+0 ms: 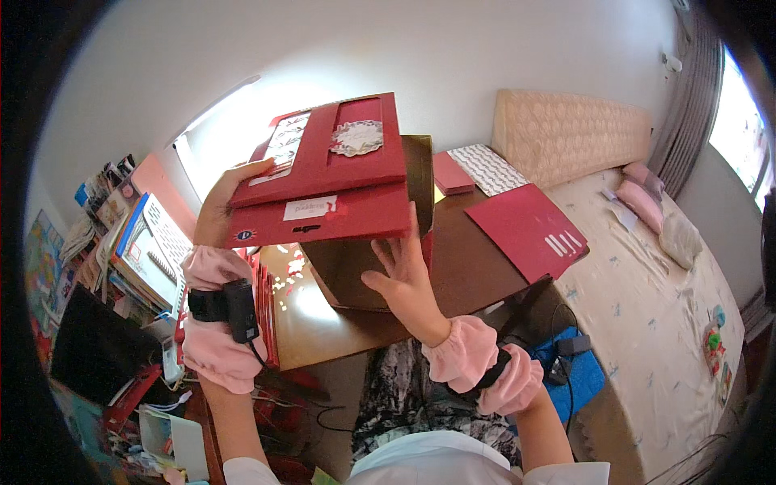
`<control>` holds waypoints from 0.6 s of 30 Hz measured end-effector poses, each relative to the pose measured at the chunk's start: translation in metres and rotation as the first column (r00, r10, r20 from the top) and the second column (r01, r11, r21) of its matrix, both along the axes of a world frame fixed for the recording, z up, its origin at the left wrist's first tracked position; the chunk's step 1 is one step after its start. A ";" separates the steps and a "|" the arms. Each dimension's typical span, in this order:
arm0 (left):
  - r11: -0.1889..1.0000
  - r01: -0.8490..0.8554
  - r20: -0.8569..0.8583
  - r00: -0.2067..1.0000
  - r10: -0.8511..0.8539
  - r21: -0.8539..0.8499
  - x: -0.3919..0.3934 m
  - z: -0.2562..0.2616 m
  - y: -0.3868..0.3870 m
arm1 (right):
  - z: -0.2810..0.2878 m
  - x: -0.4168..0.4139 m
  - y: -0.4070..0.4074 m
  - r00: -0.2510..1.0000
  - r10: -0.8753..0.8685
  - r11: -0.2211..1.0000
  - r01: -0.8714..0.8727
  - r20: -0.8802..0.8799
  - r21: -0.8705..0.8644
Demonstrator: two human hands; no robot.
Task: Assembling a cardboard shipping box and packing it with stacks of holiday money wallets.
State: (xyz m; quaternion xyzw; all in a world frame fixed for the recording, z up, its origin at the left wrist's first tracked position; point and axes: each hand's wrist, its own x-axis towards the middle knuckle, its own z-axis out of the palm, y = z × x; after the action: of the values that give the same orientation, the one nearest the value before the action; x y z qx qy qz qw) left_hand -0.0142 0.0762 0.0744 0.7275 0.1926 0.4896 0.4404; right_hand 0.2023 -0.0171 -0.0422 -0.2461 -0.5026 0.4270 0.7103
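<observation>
My left hand (221, 197) grips the left side of a dark red card folder (357, 176), holding it raised and tilted over the table. The folder has layered panels, a white patterned strip, a round floral paper piece and a white label with a red bow. My right hand (405, 276) is at the folder's lower right corner with its fingers spread. Some fingertips are hidden behind the folder, and whether they press on it is unclear. Below and behind the folder stands a brown cardboard box (351, 279), partly covered by it.
A brown table (485, 242) carries red card sheets (521, 230), patterned paper (488, 168), a red card stack (453, 173), small white scraps (294, 267) and upright red folders (267, 315). A bed (636, 291) lies right; books (148, 254) and a dark monitor (100, 345) stand left.
</observation>
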 end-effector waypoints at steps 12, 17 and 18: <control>0.921 -0.177 -0.060 0.984 0.166 -0.346 0.016 0.021 -0.010 | -0.006 -0.006 -0.004 0.990 -0.111 0.993 0.114 0.083 -0.030; 0.885 -0.179 -0.209 0.973 0.096 -0.430 0.022 0.036 0.023 | -0.044 -0.002 -0.004 0.904 -0.117 0.977 0.178 0.412 -0.114; 0.913 -0.225 -0.322 0.940 0.111 -0.341 0.025 0.037 0.028 | -0.052 -0.003 -0.003 0.909 -0.041 0.980 0.117 0.414 -0.159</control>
State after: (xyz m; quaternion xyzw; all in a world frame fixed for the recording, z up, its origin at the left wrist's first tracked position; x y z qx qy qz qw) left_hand 0.0108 0.1039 0.1109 0.6760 0.4081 0.3661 0.4924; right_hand 0.1991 -0.0204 -0.0939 -0.4135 -0.5888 0.3807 0.5809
